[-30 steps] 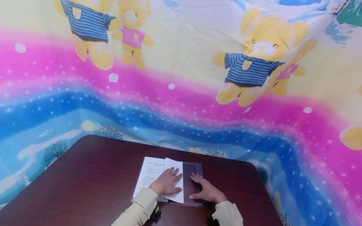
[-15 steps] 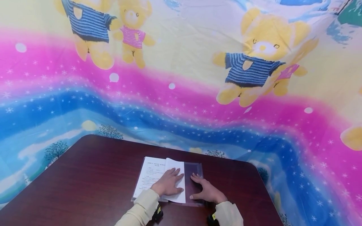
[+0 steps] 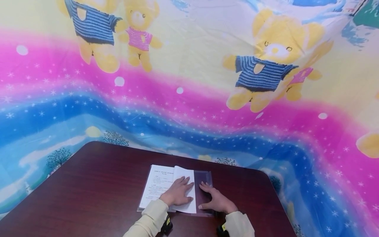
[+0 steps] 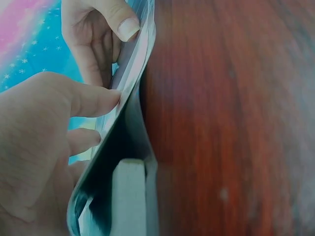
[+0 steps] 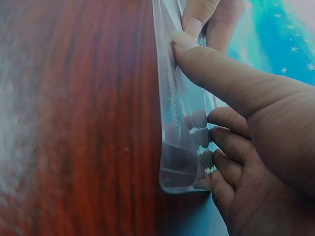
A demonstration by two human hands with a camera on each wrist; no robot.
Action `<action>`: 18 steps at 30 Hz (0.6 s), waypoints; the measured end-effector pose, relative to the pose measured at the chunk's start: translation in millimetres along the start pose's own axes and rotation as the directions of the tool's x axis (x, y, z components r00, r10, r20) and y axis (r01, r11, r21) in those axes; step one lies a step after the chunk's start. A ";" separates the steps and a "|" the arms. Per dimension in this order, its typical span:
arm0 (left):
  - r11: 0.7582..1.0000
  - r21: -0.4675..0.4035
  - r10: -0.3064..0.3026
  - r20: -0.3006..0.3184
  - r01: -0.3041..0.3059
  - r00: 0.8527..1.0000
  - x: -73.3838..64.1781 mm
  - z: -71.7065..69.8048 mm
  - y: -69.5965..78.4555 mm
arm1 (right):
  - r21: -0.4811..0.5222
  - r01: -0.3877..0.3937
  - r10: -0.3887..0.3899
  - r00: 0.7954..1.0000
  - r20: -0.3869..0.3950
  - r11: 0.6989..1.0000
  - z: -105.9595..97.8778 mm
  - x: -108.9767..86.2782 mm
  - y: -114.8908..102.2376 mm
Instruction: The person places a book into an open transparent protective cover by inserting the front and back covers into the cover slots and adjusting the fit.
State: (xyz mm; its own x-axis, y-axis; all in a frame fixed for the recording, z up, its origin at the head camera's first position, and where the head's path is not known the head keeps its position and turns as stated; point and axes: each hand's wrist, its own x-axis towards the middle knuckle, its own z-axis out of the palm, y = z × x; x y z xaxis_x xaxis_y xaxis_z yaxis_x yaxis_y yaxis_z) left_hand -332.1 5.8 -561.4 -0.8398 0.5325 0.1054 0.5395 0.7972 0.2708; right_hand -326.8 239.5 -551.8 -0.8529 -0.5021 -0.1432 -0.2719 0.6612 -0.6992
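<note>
A printed booklet (image 3: 160, 182) lies open on the table, with a clear plastic cover (image 3: 203, 176) sticking out beyond its right side. My left hand (image 3: 177, 192) rests on a blank white leaf (image 3: 185, 171) at the booklet's right, fingers spread and straight. On the plastic, my right hand (image 3: 217, 199) lies with fingers extended and thumb apart. In the left wrist view, the thick page block (image 4: 129, 196) shows end-on beneath a curved plastic sheet. The right wrist view has my right fingers against the transparent plastic (image 5: 179, 167), the thumb on its near side.
The dark red-brown table (image 3: 97, 184) has rounded far corners. Behind it hangs a cloth backdrop (image 3: 189, 121) printed with teddy bears and snowflakes. Black devices (image 3: 167, 225) are worn at both wrists, under light sleeves (image 3: 152, 217).
My left hand has slid slightly to the right, and the white leaf's right edge has moved right with it, covering more of the plastic. My right hand stays in place.
</note>
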 end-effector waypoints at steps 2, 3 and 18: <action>1.000 -0.001 0.002 -0.004 -0.002 1.000 0.5 1.2 0.6 | 0.002 0.002 -0.002 1.000 0.002 1.000 0.4 0.1 0.1; 1.000 -0.002 0.001 -0.003 -0.001 1.000 0.8 1.7 1.0 | 0.001 0.004 -0.004 1.000 0.004 1.000 0.5 0.2 0.3; 0.998 -0.043 -0.035 -0.001 0.034 0.999 1.8 -2.5 3.6 | -0.006 0.007 -0.006 1.000 0.002 1.000 -0.1 0.6 0.8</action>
State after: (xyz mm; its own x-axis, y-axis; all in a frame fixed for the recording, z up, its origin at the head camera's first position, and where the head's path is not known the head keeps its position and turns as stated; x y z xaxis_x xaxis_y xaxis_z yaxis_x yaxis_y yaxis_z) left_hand -331.8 8.9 -557.8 -0.8580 0.5044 0.0968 0.5071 0.8021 0.3154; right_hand -327.6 239.7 -552.4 -0.8501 -0.5077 -0.1403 -0.2803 0.6616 -0.6955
